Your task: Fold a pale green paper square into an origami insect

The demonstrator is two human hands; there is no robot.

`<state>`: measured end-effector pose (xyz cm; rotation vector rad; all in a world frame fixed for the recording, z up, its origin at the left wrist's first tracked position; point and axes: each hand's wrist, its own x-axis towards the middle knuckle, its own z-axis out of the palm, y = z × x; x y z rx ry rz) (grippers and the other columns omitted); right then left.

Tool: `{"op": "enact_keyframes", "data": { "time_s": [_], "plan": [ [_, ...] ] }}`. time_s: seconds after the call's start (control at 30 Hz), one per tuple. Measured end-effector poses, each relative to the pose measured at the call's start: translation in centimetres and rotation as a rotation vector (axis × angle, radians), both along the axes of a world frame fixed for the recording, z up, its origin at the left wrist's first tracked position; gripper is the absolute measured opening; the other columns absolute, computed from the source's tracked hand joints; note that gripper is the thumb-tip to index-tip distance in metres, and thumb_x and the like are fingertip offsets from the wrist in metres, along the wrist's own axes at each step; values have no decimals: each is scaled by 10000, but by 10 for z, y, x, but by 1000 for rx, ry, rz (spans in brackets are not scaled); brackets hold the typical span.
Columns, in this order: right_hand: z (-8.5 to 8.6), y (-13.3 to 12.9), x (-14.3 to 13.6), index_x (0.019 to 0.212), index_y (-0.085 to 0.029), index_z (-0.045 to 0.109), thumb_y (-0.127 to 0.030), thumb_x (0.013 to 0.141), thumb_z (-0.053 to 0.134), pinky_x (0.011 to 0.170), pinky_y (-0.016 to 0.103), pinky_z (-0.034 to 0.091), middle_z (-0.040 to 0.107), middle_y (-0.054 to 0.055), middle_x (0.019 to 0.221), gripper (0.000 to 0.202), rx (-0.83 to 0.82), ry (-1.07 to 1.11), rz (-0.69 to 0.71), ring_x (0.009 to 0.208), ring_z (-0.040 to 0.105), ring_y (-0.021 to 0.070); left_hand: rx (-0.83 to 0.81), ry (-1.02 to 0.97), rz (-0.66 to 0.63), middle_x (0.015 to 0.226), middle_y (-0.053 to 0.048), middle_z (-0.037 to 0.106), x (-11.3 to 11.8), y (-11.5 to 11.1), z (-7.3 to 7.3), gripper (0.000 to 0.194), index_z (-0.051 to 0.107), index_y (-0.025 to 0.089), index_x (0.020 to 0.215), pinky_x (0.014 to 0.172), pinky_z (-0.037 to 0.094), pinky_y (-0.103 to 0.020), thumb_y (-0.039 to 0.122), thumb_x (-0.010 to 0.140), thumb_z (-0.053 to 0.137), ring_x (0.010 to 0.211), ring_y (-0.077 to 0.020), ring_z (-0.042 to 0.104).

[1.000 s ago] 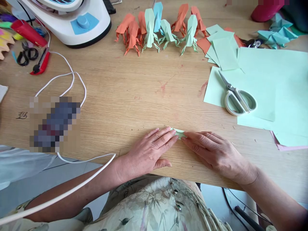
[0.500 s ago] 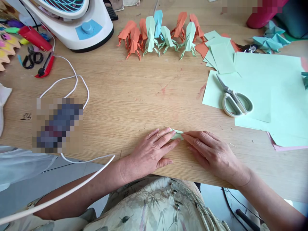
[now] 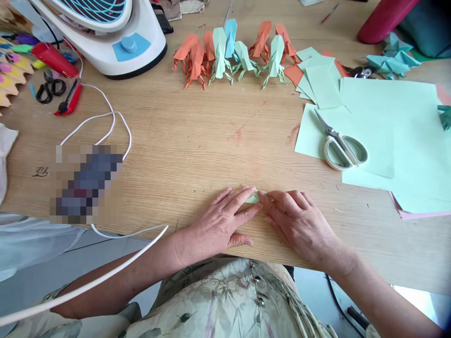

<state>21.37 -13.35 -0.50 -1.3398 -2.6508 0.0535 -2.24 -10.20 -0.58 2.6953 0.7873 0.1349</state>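
A small folded piece of pale green paper (image 3: 252, 198) lies on the table near its front edge, mostly covered by my fingers. My left hand (image 3: 225, 218) rests flat over the paper's left part, its fingers stretched out and thumb apart. From the other side my right hand (image 3: 296, 223) pinches the paper's right end, thumb and forefinger closed and the other fingers curled. The fingertips of both hands almost meet. Farther back stand several folded paper figures, among them a green one (image 3: 219, 54), an orange one (image 3: 196, 63) and a blue one (image 3: 230, 35).
Scissors (image 3: 341, 145) lie on green paper sheets (image 3: 416, 155) at the right, beside smaller green pieces (image 3: 322, 87). A white fan (image 3: 148, 51) stands back left. Nearer are a red cutter (image 3: 72, 98), a blurred-out dark phone-like object (image 3: 88, 183) and a white cable (image 3: 130, 136).
My right hand has shifted slightly left along the paper, and its fingers have curled more into a pinch. The left hand stays nearly in place.
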Motion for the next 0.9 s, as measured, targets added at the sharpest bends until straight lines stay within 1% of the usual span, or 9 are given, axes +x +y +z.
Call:
{"op": "enact_keyframes", "data": {
  "time_s": [0.1,0.2,0.3,0.4,0.5,0.67,0.73,0.8,0.9],
  "plan": [
    [0,-1,2,1394,-104,526,-297,1008,454,824,427,436,601,143,1170,438,-15,1,-1,938,485,275,26,60,-23,1626,-164,225,0,0,2,797,306,182,1534,1208,220,-492,576,895,575,1500,-311,228],
    [0,-1,4,1437,-95,477,-336,1019,434,850,439,425,593,146,1177,485,-37,9,-7,962,483,277,55,110,-32,1640,-140,195,1,-1,3,817,266,181,1548,1215,165,-480,599,903,544,1513,-302,189],
    [0,-2,5,1434,-94,479,-340,1021,429,855,436,422,588,146,1164,483,-46,37,-13,954,487,268,72,141,-24,1647,-123,171,1,-2,3,813,267,180,1549,1213,132,-478,632,913,496,1518,-305,166],
    [-1,-3,5,1429,-109,486,-342,1017,441,858,436,423,580,147,1177,476,-45,57,-30,957,493,265,83,153,-13,1652,-116,149,2,-3,4,817,229,138,1559,1218,108,-446,627,942,446,1527,-289,129],
    [-2,-5,4,1440,-109,470,-344,1015,442,878,437,427,574,152,1199,487,-52,57,-45,982,496,269,95,148,-2,1649,-122,155,2,-4,4,828,195,95,1562,1221,98,-423,618,959,417,1530,-270,118],
    [-1,-6,2,1440,-110,473,-312,999,472,885,436,436,580,151,1209,485,-27,1,-42,977,494,272,105,146,9,1647,-120,163,2,-5,4,834,207,94,1558,1216,116,-418,631,954,415,1527,-265,133],
    [0,-6,0,1424,-118,493,-290,989,492,879,432,443,585,148,1209,468,-13,-21,-44,976,498,274,109,151,16,1647,-106,171,3,-5,3,857,207,108,1560,1216,117,-427,668,939,395,1527,-268,128],
    [1,-6,-2,1405,-121,513,-271,982,500,877,428,452,590,146,1202,449,-4,-32,-46,975,504,275,110,156,32,1644,-98,186,3,-5,3,867,203,127,1563,1216,108,-462,694,929,370,1527,-279,125],
    [1,-8,-5,1375,-123,540,-256,980,492,875,431,463,595,148,1197,420,20,-43,-53,962,513,276,103,155,44,1645,-101,177,1,-7,2,863,186,134,1567,1211,91,-509,698,933,344,1527,-291,120]
  ]
}}
